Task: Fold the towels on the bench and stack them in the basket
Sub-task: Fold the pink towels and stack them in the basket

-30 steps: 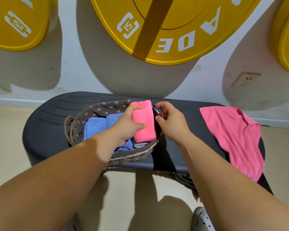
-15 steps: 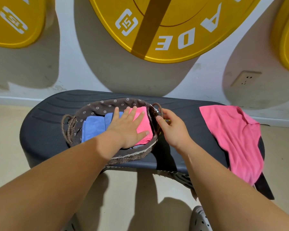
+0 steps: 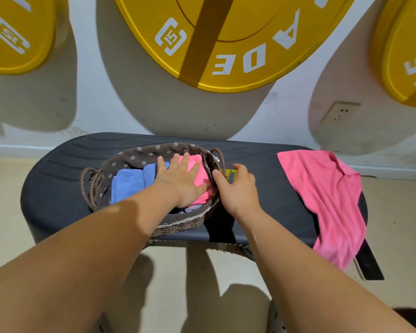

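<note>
Since 1.0 s ago: the folded pink towel (image 3: 205, 176) has gone from held upright over the basket (image 3: 181, 225) to lying flat inside it. The right hand (image 3: 238, 186) has drawn off the basket's right handle.

Head view, only view.
- Left hand (image 3: 183, 182): palm down on the folded pink towel, fingers straight and spread, gripping nothing. Judged purpose: pressing the fold flat so it seats level with the others.
- Right hand: hovers above the bench (image 3: 58, 188), just beside the basket's right rim. Motion-blurred; fingers appear loosely curled and hold nothing. Thumb is close to the rim; contact cannot be confirmed.
- Blue towels (image 3: 125, 186): folded, in the left part of the basket, beside the pink one.
- Unfolded pink towel (image 3: 327, 193): spread over the right end of the bench, one edge hanging off the front, well apart from the basket.
- Yellow plates (image 3: 226, 32) on the wall behind; wall socket (image 3: 339, 112) at right.

Judgement: stacking of this towel is nearly complete; one towel remains to fold. The right hand is already nearer to it.
</note>
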